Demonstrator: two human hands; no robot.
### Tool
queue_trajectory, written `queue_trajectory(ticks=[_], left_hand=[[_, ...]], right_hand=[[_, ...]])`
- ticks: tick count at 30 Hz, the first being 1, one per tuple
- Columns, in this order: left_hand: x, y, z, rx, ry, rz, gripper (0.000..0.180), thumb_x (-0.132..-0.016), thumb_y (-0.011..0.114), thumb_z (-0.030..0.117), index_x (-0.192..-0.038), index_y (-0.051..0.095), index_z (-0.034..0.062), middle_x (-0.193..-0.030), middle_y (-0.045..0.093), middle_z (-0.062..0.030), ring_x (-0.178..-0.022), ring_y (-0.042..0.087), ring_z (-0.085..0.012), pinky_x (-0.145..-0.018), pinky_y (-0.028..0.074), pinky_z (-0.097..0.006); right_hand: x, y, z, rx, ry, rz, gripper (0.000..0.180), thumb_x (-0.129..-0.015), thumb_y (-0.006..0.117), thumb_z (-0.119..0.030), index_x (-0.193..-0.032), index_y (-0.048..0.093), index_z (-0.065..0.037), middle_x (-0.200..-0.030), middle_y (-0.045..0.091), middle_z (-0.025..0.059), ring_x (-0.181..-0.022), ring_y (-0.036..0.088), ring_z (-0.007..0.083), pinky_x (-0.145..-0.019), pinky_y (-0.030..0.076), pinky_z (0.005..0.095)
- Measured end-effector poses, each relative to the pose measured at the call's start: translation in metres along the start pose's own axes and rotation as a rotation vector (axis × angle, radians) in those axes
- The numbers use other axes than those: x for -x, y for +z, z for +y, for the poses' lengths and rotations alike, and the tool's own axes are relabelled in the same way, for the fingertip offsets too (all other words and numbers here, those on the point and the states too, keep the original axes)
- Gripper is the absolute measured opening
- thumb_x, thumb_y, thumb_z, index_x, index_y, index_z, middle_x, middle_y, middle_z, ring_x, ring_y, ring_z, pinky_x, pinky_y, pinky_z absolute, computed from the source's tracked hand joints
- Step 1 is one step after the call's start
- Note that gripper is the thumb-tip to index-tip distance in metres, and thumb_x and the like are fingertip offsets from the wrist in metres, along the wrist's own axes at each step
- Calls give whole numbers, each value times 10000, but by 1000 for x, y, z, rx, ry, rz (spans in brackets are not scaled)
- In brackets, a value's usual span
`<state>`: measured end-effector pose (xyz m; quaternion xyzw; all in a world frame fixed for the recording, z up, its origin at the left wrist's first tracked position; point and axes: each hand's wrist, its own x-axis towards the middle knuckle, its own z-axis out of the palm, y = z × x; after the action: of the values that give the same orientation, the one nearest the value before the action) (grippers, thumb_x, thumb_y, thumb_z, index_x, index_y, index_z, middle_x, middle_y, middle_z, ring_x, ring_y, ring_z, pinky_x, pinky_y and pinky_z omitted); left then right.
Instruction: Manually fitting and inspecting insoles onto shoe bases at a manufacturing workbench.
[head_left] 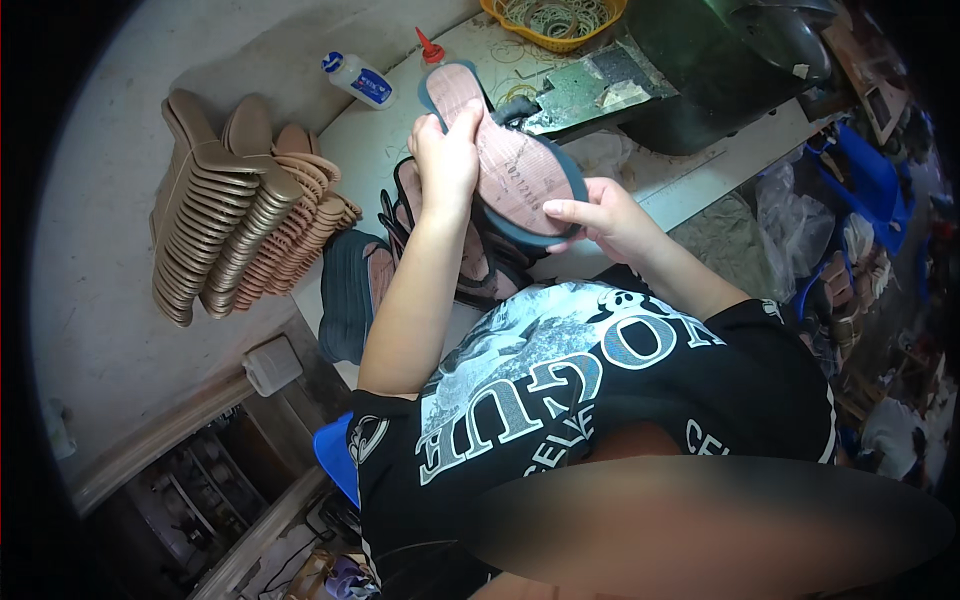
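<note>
Both my hands hold up a shoe sole (515, 165), pinkish on the face turned to me, with a dark blue-green rim and printed marks. My left hand (447, 160) grips it near the narrow end, thumb on the pink face. At the wide end my right hand (603, 212) pinches the edge, thumb on top and fingers underneath. Several more dark-edged pinkish soles (472, 262) lie on the table below, partly hidden by my left forearm. Beside them stands a stack of dark soles (345, 300).
Long rows of stacked tan and bronze soles (215, 215) stand at the left. On the table (395, 125) are a white bottle with a blue cap (358, 80), a red-nozzled bottle (431, 48) and a yellow basket of bands (555, 38). A green machine (690, 75) occupies the far right.
</note>
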<state>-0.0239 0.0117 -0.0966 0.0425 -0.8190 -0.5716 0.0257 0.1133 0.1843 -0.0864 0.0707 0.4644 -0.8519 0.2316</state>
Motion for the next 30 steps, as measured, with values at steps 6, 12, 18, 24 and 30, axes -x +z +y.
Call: queue_trajectory(ticks=[6,12,18,24,30], left_hand=[[-14,-3,5,95,-98,-87,457,-751,679,336,-854,613,-104,-867,653,-229,-810,629,-294,-762,478,-373],[-37,-21,3,103,-279,-275,366,-834,664,273,-908,617,-82,-810,652,-109,-680,623,-161,-612,496,-273],[-46,-29,20,-598,449,-13,531,-792,719,322,-1150,568,-40,-1070,626,-123,-1035,573,-192,-959,414,-333],[-64,-51,59,-258,148,-1082,467,-720,771,337,-1037,589,45,-973,600,-19,-1007,525,-132,-927,382,-295],[-65,-60,61,-523,196,-995,453,-738,759,383,-968,574,39,-893,578,-8,-885,511,-105,-811,409,-258]], right_hand=[[3,21,2,-72,32,20,301,-891,613,-191,-1033,608,74,-884,664,193,-744,689,219,-647,569,277],[-12,43,5,-217,-58,55,269,-897,591,-181,-986,617,71,-850,673,187,-725,689,230,-664,569,295],[-30,50,-7,-249,-110,91,291,-912,577,-211,-1013,609,60,-918,666,155,-749,688,214,-666,565,274],[-38,54,-14,-223,-136,123,332,-922,563,-252,-1038,611,56,-915,669,148,-745,689,208,-656,562,263],[-41,56,-21,-156,-94,206,410,-909,585,-319,-1018,607,76,-888,672,168,-739,694,216,-629,568,259]])
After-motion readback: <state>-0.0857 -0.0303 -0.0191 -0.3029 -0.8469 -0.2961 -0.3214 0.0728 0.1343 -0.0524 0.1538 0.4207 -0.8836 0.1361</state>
